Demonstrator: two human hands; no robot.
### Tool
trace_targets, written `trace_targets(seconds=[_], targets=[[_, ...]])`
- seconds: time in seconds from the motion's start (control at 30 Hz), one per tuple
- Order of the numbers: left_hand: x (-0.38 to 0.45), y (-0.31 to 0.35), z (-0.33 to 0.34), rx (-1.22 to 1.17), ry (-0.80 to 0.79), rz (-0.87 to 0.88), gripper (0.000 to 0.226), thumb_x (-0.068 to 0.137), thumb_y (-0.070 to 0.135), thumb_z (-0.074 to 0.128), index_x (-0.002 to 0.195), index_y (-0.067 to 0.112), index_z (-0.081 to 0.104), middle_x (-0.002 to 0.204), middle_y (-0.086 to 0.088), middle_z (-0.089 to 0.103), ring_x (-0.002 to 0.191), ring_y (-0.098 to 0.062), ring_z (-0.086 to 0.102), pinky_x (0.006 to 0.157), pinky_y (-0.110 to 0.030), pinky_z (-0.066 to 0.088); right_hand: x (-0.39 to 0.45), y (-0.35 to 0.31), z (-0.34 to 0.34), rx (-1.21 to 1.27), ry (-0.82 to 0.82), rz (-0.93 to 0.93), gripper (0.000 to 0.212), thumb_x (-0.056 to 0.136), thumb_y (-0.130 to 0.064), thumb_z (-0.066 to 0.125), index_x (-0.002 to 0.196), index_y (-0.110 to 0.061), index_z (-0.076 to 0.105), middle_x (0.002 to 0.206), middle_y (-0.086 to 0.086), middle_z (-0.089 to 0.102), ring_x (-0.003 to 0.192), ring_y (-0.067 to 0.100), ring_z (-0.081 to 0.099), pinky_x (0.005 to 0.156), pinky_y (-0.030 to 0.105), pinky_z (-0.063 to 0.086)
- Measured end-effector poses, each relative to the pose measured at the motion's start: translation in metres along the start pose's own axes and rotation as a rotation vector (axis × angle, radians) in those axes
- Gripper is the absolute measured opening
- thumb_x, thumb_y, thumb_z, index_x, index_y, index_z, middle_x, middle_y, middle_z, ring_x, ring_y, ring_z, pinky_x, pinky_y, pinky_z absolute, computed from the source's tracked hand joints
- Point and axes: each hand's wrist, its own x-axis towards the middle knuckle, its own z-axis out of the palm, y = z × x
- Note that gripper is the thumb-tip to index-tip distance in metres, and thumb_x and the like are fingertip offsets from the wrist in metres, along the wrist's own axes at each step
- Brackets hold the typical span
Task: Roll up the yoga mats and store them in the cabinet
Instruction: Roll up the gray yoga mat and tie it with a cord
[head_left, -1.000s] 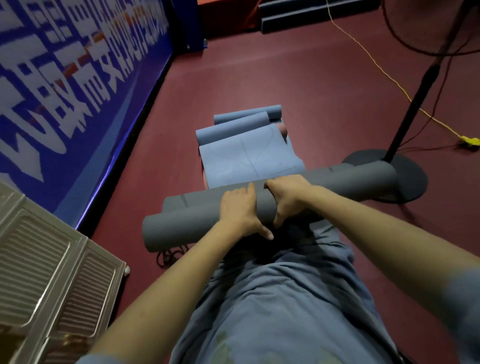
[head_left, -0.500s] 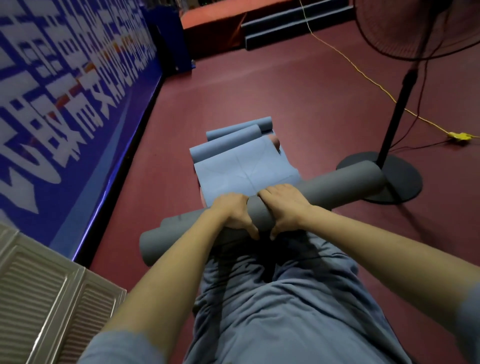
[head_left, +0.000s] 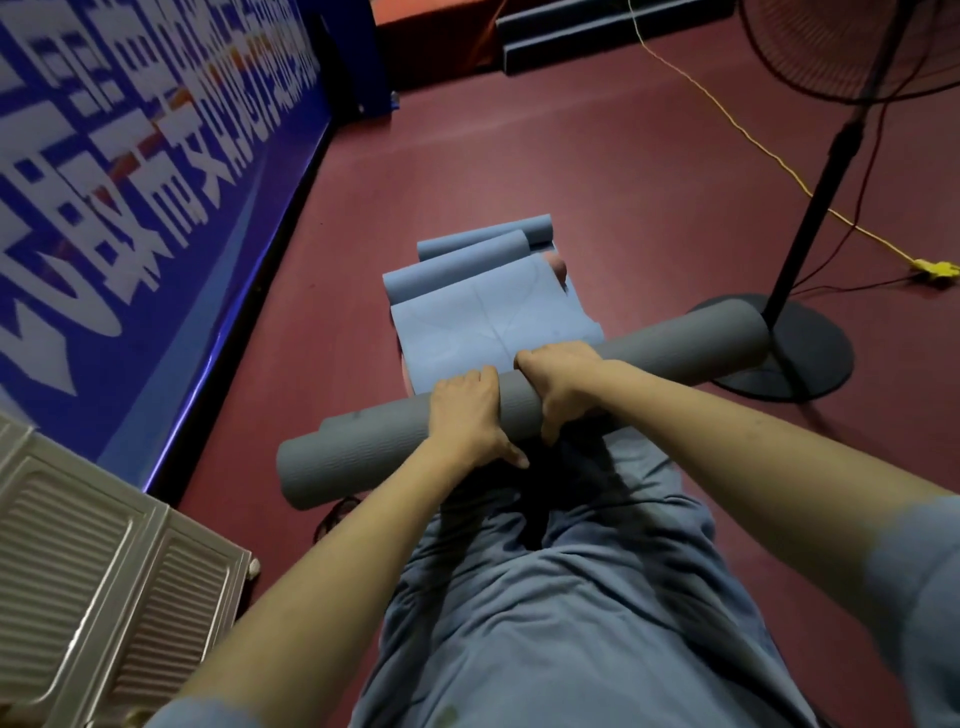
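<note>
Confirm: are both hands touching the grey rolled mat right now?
Touching. The head view shows the left hand and right hand side by side, fingers curled over the grey rolled mat.

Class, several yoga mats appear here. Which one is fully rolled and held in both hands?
The dark grey mat, gripped by the left hand and right hand. The light blue mats lie partly unrolled on the floor beyond.

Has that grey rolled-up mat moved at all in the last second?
Cannot tell: the camera itself shifts, and the grey mat lies about as near the fan base as before.
</note>
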Motion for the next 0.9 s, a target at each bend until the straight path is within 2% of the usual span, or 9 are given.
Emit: trace_targets(seconds=[0.17,0.27,0.33,0.47,0.57,0.67,0.8,0.9], targets=[[0.016,-0.011,-0.017,-0.006,-0.126,0.056,0.081,0.047,0.073,0.088,0.097,0.023,0.048,0.096,0.000,0.067,0.078,-0.024,0.056,0.065,-0.035,0.038,0.003,0.005,0.004,0.009,0.060,-0.026,0.092,0.042,-0.064,0.091,0.113,-0.024,0.049,0.106,-0.003,0.063,0.095,0.025,0.062,0.073,0.037,0.048],[0.037,-0.020,-0.034,-0.036,-0.293,0.089,0.080,0.044,0.075,0.087,0.100,0.026,0.058,0.093,0.003,0.067,0.081,-0.021,0.061,0.068,-0.033,0.047,0.005,0.009,0.015,-0.068,0.207,-0.082,0.093,0.043,-0.068,0.087,0.116,-0.022,0.051,0.108,-0.001,0.058,0.094,0.025,0.060,0.077,0.037,0.045],[0.047,-0.022,-0.038,-0.058,-0.366,0.096,0.081,0.040,0.075,0.087,0.101,0.027,0.062,0.091,0.005,0.067,0.080,-0.019,0.063,0.068,-0.032,0.050,0.008,0.010,0.019,-0.076,0.231,-0.080,0.089,0.045,-0.067,0.085,0.114,-0.022,0.051,0.106,-0.001,0.060,0.092,0.026,0.062,0.077,0.038,0.047],[0.049,-0.021,-0.032,-0.131,-0.355,0.068,0.087,0.037,0.079,0.085,0.101,0.025,0.061,0.092,0.005,0.066,0.082,-0.020,0.063,0.070,-0.035,0.053,0.016,0.012,-0.003,-0.066,0.053,-0.044,0.089,0.045,-0.063,0.089,0.114,-0.024,0.050,0.103,-0.002,0.064,0.090,0.024,0.062,0.067,0.034,0.042],[0.040,-0.016,-0.018,-0.125,-0.236,0.054,0.096,0.038,0.081,0.085,0.105,0.020,0.054,0.098,0.003,0.065,0.086,-0.022,0.062,0.067,-0.036,0.044,0.025,0.013,-0.021,-0.063,-0.115,-0.047,0.092,0.042,-0.063,0.092,0.116,-0.024,0.054,0.103,-0.002,0.063,0.089,0.022,0.061,0.067,0.033,0.047],[0.034,-0.008,-0.008,-0.027,-0.134,0.044,0.102,0.040,0.074,0.091,0.112,0.015,0.047,0.105,-0.002,0.061,0.095,-0.026,0.062,0.072,-0.036,0.036,0.038,0.014,-0.032,-0.018,-0.218,-0.057,0.087,0.041,-0.062,0.094,0.111,-0.025,0.058,0.101,-0.003,0.063,0.088,0.021,0.062,0.066,0.031,0.049],[0.044,-0.018,-0.013,-0.012,-0.178,0.076,0.091,0.045,0.074,0.090,0.105,0.019,0.047,0.101,0.002,0.062,0.082,-0.023,0.058,0.069,-0.035,0.034,0.051,0.017,-0.027,0.015,-0.226,-0.080,0.090,0.037,-0.069,0.090,0.110,-0.030,0.055,0.100,-0.007,0.065,0.086,0.019,0.063,0.076,0.035,0.055],[0.060,-0.031,-0.019,-0.034,-0.255,0.122,0.082,0.049,0.069,0.089,0.103,0.021,0.049,0.098,0.001,0.063,0.081,-0.023,0.058,0.066,-0.035,0.040,0.052,0.022,-0.017,0.020,-0.140,-0.116,0.087,0.041,-0.072,0.086,0.110,-0.031,0.052,0.102,-0.009,0.065,0.090,0.020,0.063,0.079,0.038,0.054]])
